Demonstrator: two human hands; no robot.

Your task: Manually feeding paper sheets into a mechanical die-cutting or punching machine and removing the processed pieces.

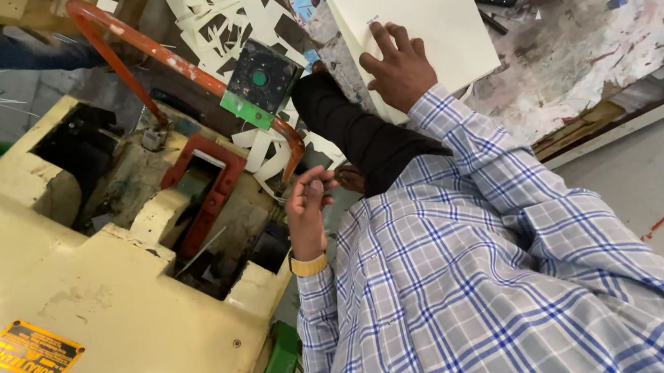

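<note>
Meanwhile, right hand (pixel 399 68) lies spread flat on the cream sheet (pixel 412 13); left hand (pixel 307 205) curls loosely, holding nothing

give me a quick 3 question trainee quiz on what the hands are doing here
1. True or false: the right hand lies flat on the cream sheet.
2. What is on the left hand's wrist? A) gold-coloured watch B) glove C) tape
3. What colour is the curved bar over the cream machine?

Key: 1 true; 2 A; 3 orange-red
</note>
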